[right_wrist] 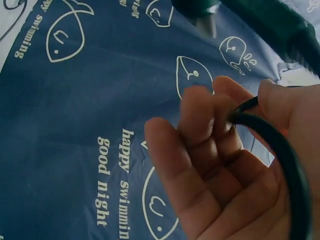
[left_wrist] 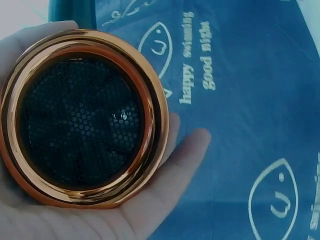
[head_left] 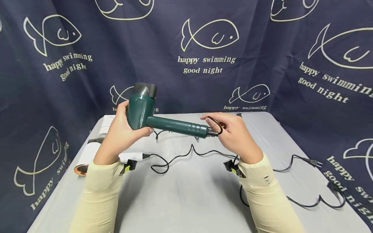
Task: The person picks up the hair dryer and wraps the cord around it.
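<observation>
Currently you've got the green dryer (head_left: 141, 111) up off the worktop (head_left: 180, 197), lying roughly crosswise betw. both hands, nozzle (head_left: 145, 89) pointing up and handle (head_left: 177, 125) running to your R, slightly downhill.

L hand (head_left: 118, 139): cupped round the dryer's head, thumb on the near side below, fingers round the far/L side. Prob. gripped there b/c the head looks like the bulkiest part, so this hand seems to take most of the wt. L wrist view: copper ring (left_wrist: 156, 120) and dark grille (left_wrist: 80, 122) face that cam, fingers round the rim, grille itself uncovered.

R hand (head_left: 233, 132): fingers bent, pinching the dryer's cord (right_wrist: 296, 185) near the ribbed sleeve (head_left: 212, 132) at the handle end, cord in a tight loop. Handle itself not gripped by R; wrist view shows it apart from the fingers. Likely held there to keep slack under control; exact fingertip contact hard to tell (blurred).

Rest: white dryer (head_left: 87, 153) on worktop, L side, partly behind your L forearm, so out of the working middle. Thin black lead (head_left: 215, 151) wanders across; plug (head_left: 314, 162) nr R edge. Fish-print curtain (head_left: 208, 85) behind.
</observation>
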`<state>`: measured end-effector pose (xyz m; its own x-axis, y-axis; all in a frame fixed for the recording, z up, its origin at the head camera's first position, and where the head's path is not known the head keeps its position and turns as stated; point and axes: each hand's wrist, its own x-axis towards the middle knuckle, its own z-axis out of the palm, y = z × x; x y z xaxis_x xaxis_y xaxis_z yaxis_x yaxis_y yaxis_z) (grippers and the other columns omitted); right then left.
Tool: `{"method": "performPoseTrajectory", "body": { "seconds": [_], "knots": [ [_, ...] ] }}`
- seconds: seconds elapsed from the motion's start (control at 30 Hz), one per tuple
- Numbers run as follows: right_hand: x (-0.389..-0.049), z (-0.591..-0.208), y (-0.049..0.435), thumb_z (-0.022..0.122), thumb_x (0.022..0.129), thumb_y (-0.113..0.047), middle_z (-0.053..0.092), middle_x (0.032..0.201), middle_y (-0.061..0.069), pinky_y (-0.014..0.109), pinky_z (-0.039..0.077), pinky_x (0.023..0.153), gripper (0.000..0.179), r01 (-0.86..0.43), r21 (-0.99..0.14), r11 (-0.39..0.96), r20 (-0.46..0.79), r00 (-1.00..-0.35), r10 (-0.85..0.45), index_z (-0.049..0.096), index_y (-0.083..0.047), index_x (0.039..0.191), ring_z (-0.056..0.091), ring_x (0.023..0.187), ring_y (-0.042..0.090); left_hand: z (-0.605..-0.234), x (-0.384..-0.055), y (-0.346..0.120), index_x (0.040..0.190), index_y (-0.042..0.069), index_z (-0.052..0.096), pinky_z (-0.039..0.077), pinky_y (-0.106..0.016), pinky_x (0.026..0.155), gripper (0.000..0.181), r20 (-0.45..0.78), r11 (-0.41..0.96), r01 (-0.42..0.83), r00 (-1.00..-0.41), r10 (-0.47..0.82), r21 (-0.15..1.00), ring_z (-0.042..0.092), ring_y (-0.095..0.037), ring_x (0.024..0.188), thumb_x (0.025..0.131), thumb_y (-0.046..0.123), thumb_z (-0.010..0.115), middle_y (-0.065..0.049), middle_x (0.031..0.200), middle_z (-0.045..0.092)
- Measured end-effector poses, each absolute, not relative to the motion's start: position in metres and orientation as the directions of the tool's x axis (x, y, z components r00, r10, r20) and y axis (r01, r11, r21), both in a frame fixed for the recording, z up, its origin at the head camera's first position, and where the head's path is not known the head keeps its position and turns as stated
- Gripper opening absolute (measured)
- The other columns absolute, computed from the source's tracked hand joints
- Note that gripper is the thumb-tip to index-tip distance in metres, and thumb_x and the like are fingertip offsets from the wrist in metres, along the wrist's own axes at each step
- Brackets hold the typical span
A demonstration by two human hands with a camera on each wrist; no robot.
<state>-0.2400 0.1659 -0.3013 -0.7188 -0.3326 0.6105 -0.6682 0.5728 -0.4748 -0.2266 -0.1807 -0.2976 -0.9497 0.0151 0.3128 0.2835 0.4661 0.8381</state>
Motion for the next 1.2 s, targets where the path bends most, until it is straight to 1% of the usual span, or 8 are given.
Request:
{"method": "performPoseTrajectory", "body": {
  "seconds": [0.13, 0.37, 0.5, 0.63, 0.73, 0.87, 1.03, 1.2],
  "knots": [
    [-0.241, -0.304, 0.162, 0.061, 0.105, -0.032, 0.071, 0.088, -0.016, 0.027, 0.055, 0.059, 0.018, -0.629, -0.543, 0.557, 0.57, -0.763, -0.305, 0.075, -0.04, 0.113, 0.064, 0.056, 0.006, -0.295, -0.228, -0.177, 0.155, 0.018, 0.028, 0.048, -0.036, 0.095, 0.108, 0.334, 0.39, 0.312, -0.943, 0.012, 0.867, 0.057, -0.02, 0.114, 0.07, 0.019, 0.094, -0.006, 0.136, 0.052],
    [-0.244, -0.304, 0.155, 0.059, 0.096, -0.003, 0.075, 0.112, -0.017, 0.028, 0.054, 0.087, 0.039, -0.65, -0.529, 0.547, 0.623, -0.734, -0.269, 0.079, -0.032, 0.113, 0.069, 0.1, 0.006, -0.292, -0.228, -0.165, 0.141, 0.019, 0.048, 0.061, -0.034, 0.08, 0.086, 0.36, 0.12, 0.359, -0.933, 0.012, 0.926, 0.064, -0.028, 0.105, 0.069, -0.001, 0.09, -0.007, 0.127, 0.061],
    [-0.242, -0.306, 0.154, 0.06, 0.096, -0.006, 0.075, 0.088, -0.001, 0.03, 0.053, 0.07, 0.021, -0.606, -0.594, 0.529, 0.602, -0.771, -0.209, 0.078, -0.017, 0.1, 0.066, 0.077, 0.012, -0.29, -0.227, -0.154, 0.141, 0.021, 0.049, 0.06, -0.034, 0.08, 0.086, 0.396, 0.046, 0.394, -0.917, -0.039, 0.918, 0.063, -0.029, 0.107, 0.069, 0.001, 0.091, -0.007, 0.127, 0.06],
    [-0.24, -0.31, 0.152, 0.056, 0.105, -0.023, 0.062, 0.068, 0.001, 0.03, 0.043, 0.055, 0.026, -0.573, -0.566, 0.593, 0.579, -0.788, -0.208, 0.067, -0.016, 0.082, 0.052, 0.057, 0.016, -0.293, -0.225, -0.146, 0.144, 0.023, 0.045, 0.057, -0.032, 0.083, 0.091, 0.455, 0.08, 0.448, -0.884, -0.11, 0.89, 0.06, -0.025, 0.108, 0.069, 0.007, 0.093, -0.004, 0.127, 0.059],
    [-0.239, -0.313, 0.146, 0.05, 0.109, -0.031, 0.054, 0.065, -0.004, 0.03, 0.04, 0.053, 0.028, -0.581, -0.469, 0.665, 0.575, -0.773, -0.269, 0.068, -0.018, 0.09, 0.046, 0.055, 0.013, -0.296, -0.224, -0.143, 0.149, 0.024, 0.039, 0.055, -0.03, 0.084, 0.096, 0.509, 0.155, 0.488, -0.846, -0.157, 0.859, 0.058, -0.021, 0.108, 0.07, 0.011, 0.093, 0.0, 0.129, 0.056],
    [-0.235, -0.316, 0.138, 0.052, 0.108, -0.03, 0.047, 0.064, -0.007, 0.03, 0.039, 0.053, 0.019, -0.603, -0.379, 0.702, 0.561, -0.753, -0.343, 0.067, -0.019, 0.104, 0.043, 0.055, 0.011, -0.3, -0.225, -0.143, 0.152, 0.025, 0.035, 0.052, -0.03, 0.087, 0.101, 0.589, 0.229, 0.547, -0.784, -0.197, 0.805, 0.057, -0.015, 0.111, 0.07, 0.012, 0.093, 0.002, 0.135, 0.054],
    [-0.227, -0.314, 0.134, 0.056, 0.106, -0.03, 0.046, 0.066, -0.009, 0.028, 0.038, 0.054, 0.02, -0.645, -0.332, 0.688, 0.584, -0.713, -0.387, 0.06, -0.021, 0.089, 0.043, 0.056, 0.008, -0.3, -0.228, -0.149, 0.153, 0.026, 0.036, 0.049, -0.029, 0.089, 0.104, 0.635, 0.285, 0.57, -0.726, -0.263, 0.771, 0.055, -0.011, 0.113, 0.068, 0.008, 0.092, 0.004, 0.137, 0.055],
    [-0.22, -0.31, 0.138, 0.058, 0.105, -0.025, 0.047, 0.066, -0.01, 0.026, 0.039, 0.055, 0.015, -0.683, -0.328, 0.653, 0.636, -0.671, -0.382, 0.065, -0.021, 0.093, 0.044, 0.057, 0.007, -0.3, -0.229, -0.154, 0.154, 0.026, 0.036, 0.048, -0.028, 0.089, 0.107, 0.639, 0.285, 0.573, -0.714, -0.287, 0.768, 0.055, -0.011, 0.112, 0.066, 0.003, 0.092, 0.004, 0.137, 0.055]
  ]
}}
